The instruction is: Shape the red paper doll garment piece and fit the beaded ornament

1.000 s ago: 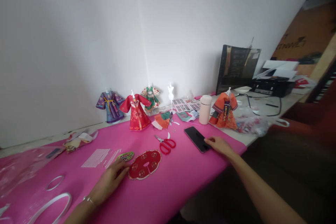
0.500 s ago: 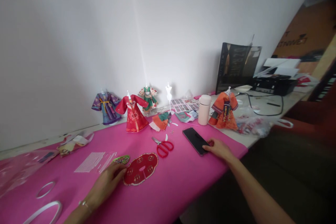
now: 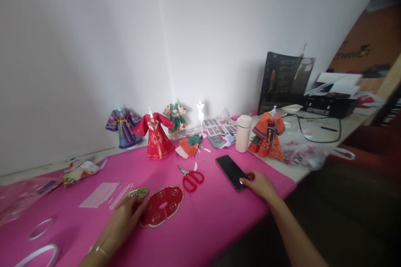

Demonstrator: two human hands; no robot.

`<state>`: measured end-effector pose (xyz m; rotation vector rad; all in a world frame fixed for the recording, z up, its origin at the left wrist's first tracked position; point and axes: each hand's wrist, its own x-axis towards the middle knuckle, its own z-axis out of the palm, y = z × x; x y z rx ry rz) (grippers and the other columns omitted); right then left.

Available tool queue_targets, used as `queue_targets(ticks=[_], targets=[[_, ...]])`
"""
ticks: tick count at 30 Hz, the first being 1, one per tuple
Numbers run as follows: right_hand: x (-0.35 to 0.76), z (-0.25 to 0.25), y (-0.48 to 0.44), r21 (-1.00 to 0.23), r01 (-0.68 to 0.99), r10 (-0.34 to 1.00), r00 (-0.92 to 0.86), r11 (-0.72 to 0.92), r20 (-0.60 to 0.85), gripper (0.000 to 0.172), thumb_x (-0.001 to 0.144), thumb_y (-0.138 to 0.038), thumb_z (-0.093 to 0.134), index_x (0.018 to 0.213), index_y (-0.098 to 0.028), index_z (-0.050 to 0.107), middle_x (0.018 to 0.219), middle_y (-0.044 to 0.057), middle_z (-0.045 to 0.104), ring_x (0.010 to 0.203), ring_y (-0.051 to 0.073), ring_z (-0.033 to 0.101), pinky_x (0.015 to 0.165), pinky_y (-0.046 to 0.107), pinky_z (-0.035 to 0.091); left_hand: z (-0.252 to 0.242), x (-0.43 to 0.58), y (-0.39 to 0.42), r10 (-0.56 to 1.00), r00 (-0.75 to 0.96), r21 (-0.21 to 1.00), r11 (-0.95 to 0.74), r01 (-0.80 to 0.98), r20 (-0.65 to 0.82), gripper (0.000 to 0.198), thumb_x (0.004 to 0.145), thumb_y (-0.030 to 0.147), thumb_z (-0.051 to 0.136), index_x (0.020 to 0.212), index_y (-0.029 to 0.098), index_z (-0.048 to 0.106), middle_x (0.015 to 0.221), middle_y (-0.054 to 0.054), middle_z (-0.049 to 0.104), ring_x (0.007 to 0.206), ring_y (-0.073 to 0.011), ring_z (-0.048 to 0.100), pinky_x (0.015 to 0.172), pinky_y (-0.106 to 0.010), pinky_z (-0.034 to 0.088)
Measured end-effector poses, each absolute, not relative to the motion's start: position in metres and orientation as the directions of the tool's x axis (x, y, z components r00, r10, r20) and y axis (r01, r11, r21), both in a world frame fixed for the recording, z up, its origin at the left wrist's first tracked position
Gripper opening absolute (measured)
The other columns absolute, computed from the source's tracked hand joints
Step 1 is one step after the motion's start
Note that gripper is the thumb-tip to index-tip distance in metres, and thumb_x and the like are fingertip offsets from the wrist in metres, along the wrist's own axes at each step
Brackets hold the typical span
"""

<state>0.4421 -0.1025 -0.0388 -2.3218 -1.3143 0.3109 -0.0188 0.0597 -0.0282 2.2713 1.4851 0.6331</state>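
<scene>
My left hand [image 3: 123,220] rests at the left edge of a flat red scalloped piece [image 3: 164,204] with a pale trim, its fingers a little apart. Just beyond those fingers lies a small green patterned oval [image 3: 138,193]. My right hand [image 3: 259,183] has its thumb on the lower right corner of a black phone [image 3: 231,172] and its fingers at the phone's right side. Red-handled scissors [image 3: 191,177] lie between the hands, beside a small white curved piece [image 3: 196,166].
Small robes stand at the back: purple [image 3: 125,127], red [image 3: 157,137], green [image 3: 176,117] and orange [image 3: 268,135]. A white mini mannequin [image 3: 200,113], a bottle [image 3: 243,133], fabric pieces [image 3: 189,146], a monitor [image 3: 283,83] and a printer [image 3: 328,104] are also there. White rings [image 3: 40,229] lie front left.
The view has shifted slightly, so the table items appear a little further left and lower. Both hands keep nearly the same places beside the red piece and the phone.
</scene>
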Motion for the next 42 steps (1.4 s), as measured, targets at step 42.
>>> queue_targets(ticks=[42], targets=[[0.422, -0.019, -0.126, -0.748, 0.61, 0.621, 0.699, -0.26, 0.355, 0.038, 0.085, -0.05, 0.049, 0.102, -0.021, 0.066, 0.105, 0.011, 0.068, 0.09, 0.028, 0.063, 0.082, 0.042, 0.049, -0.009, 0.025, 0.028, 0.976, 0.212, 0.958, -0.01, 0.285, -0.053, 0.035, 0.069, 0.057, 0.053, 0.074, 0.022, 0.047, 0.064, 0.003, 0.055, 0.057, -0.0165, 0.057, 0.057, -0.03, 0.047]])
